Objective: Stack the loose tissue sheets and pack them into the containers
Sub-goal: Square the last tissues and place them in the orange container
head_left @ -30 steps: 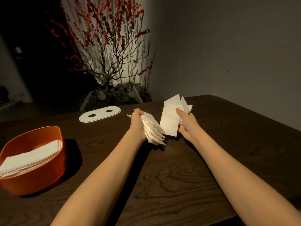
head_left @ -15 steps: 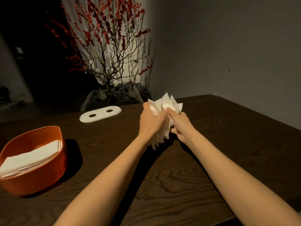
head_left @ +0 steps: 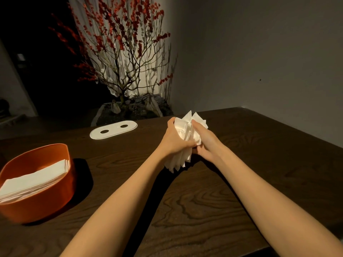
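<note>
A bundle of white tissue sheets stands on edge between both hands above the dark wooden table. My left hand grips the bundle from the left, fingers curled round it. From the right, my right hand clasps the same bundle with its thumb over the top edge. The sheets' corners stick out unevenly above and below the hands. At the left an orange container holds a flat stack of tissues.
A white oval lid with two dark holes lies on the table behind the container. A potted tree with red blossoms stands beyond the table's far edge. A grey wall runs along the right side.
A second ago each hand held its own share of tissues, apart. The hands came together and now squeeze all sheets into one bundle, pressed more tightly than half a second ago.
</note>
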`<move>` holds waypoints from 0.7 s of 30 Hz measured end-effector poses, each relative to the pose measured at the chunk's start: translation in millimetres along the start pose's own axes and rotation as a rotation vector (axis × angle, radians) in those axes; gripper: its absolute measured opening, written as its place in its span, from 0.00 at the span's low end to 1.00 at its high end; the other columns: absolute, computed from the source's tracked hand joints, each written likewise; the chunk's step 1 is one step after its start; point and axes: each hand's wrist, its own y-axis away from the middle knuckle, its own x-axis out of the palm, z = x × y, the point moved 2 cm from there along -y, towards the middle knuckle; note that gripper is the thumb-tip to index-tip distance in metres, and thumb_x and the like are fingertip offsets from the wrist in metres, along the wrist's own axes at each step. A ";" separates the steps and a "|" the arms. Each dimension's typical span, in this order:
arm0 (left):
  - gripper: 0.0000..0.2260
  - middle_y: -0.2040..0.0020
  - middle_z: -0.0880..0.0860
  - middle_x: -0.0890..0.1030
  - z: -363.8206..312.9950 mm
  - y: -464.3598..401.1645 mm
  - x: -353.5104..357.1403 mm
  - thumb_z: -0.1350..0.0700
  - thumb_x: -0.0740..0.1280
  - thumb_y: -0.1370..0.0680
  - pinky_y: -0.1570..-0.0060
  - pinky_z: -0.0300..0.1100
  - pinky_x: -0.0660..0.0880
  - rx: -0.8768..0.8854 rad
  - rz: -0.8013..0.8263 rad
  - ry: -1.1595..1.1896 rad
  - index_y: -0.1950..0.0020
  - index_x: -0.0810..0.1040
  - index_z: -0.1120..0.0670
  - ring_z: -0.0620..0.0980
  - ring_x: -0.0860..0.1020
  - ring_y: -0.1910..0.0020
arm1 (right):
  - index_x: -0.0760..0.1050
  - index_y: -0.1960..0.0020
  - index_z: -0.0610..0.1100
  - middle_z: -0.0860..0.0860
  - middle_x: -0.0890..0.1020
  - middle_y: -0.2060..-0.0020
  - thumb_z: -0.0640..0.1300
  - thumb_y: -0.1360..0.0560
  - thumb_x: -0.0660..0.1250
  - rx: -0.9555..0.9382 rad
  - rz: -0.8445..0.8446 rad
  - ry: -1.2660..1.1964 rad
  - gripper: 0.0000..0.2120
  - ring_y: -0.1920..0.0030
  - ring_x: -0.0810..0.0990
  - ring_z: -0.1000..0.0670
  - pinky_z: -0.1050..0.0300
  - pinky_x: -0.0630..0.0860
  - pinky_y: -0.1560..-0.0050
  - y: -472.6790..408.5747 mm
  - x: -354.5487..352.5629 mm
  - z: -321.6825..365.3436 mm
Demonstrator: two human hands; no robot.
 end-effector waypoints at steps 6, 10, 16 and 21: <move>0.50 0.23 0.57 0.57 -1.3 -0.3 -2.6 0.59 0.74 0.28 0.44 0.40 0.67 -0.050 0.113 -0.074 0.22 0.39 0.54 0.56 0.67 0.31 | 0.67 0.30 0.45 0.43 0.79 0.44 0.49 0.24 0.68 0.040 -0.119 -0.001 0.24 0.47 0.80 0.44 0.48 0.80 0.54 -0.4 -7.1 1.4; 0.45 0.24 0.57 0.58 2.1 -4.9 -6.8 0.58 0.72 0.26 0.47 0.40 0.69 -0.090 0.134 -0.067 0.21 0.43 0.54 0.55 0.70 0.35 | 0.65 0.29 0.44 0.41 0.78 0.42 0.44 0.21 0.64 0.043 -0.143 -0.033 0.23 0.45 0.79 0.42 0.44 0.78 0.47 -1.4 -11.6 2.1; 0.33 0.41 0.54 0.72 18.7 -8.6 -15.8 0.55 0.68 0.24 0.60 0.41 0.73 -0.263 -0.007 0.272 0.24 0.55 0.56 0.47 0.75 0.53 | 0.59 0.26 0.41 0.42 0.76 0.38 0.44 0.20 0.62 -0.042 -0.199 0.139 0.25 0.44 0.77 0.43 0.46 0.76 0.50 -3.2 -11.9 3.5; 0.32 0.41 0.51 0.69 14.4 -10.1 -13.9 0.56 0.67 0.23 0.66 0.32 0.68 -0.196 -0.071 0.207 0.25 0.53 0.58 0.42 0.71 0.58 | 0.59 0.26 0.41 0.43 0.76 0.37 0.45 0.20 0.61 -0.061 -0.193 0.226 0.26 0.45 0.78 0.45 0.50 0.78 0.55 -3.4 -7.4 1.9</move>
